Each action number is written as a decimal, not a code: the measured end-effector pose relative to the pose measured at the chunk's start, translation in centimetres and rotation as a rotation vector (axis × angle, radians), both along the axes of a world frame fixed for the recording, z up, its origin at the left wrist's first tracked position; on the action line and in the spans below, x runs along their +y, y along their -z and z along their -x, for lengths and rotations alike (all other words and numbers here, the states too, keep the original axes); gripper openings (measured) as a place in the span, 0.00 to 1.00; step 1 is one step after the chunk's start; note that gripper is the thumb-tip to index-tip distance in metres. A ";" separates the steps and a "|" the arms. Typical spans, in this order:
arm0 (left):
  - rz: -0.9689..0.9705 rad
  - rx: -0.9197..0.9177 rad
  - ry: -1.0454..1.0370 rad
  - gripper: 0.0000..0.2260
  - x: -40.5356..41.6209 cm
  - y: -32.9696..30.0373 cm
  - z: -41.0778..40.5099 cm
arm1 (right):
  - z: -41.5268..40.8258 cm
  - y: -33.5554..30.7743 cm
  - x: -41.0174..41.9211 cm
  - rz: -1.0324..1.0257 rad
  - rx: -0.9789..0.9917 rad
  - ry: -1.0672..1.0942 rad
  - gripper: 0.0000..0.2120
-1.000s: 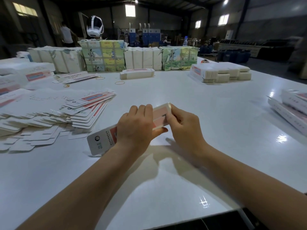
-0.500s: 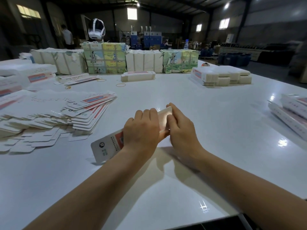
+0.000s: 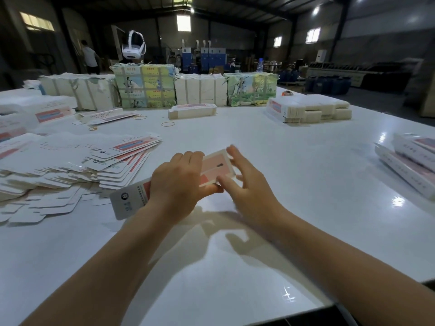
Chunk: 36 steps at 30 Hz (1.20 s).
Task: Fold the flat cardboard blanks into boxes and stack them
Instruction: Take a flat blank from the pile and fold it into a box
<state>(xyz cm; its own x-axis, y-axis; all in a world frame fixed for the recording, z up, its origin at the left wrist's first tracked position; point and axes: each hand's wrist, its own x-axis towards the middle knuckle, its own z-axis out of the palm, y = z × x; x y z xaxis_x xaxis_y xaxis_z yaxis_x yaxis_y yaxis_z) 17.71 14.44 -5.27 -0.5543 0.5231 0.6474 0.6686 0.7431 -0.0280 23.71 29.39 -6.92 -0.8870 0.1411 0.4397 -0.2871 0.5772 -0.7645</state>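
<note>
A long white box blank with a pink panel [image 3: 215,167] is held just above the white table [image 3: 282,165] in the middle of the view. My left hand [image 3: 179,182] grips it round its middle, fingers curled over the top, and hides much of it. My right hand [image 3: 244,184] is at its far right end with fingers spread and straight, fingertips touching the end flap; it is blurred. A fanned pile of flat blanks [image 3: 77,165] lies to the left.
Wrapped bundles [image 3: 146,85] line the table's far edge, with a white headset [image 3: 133,47] on top. One folded box [image 3: 191,111] and rubber bands [image 3: 167,124] lie in front of them. Stacks of boxes sit at back right [image 3: 308,109] and far right [image 3: 409,161]. A person stands far back left.
My right hand has opened, its fingers now spread at the box end instead of pinching it. The pink panel has turned up into view. The left hand keeps its grip.
</note>
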 end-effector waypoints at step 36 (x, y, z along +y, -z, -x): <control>-0.043 -0.327 0.344 0.08 0.4 7.8 6.5 | -14.4 0.5 34.4 -0.691 -0.432 1.375 0.15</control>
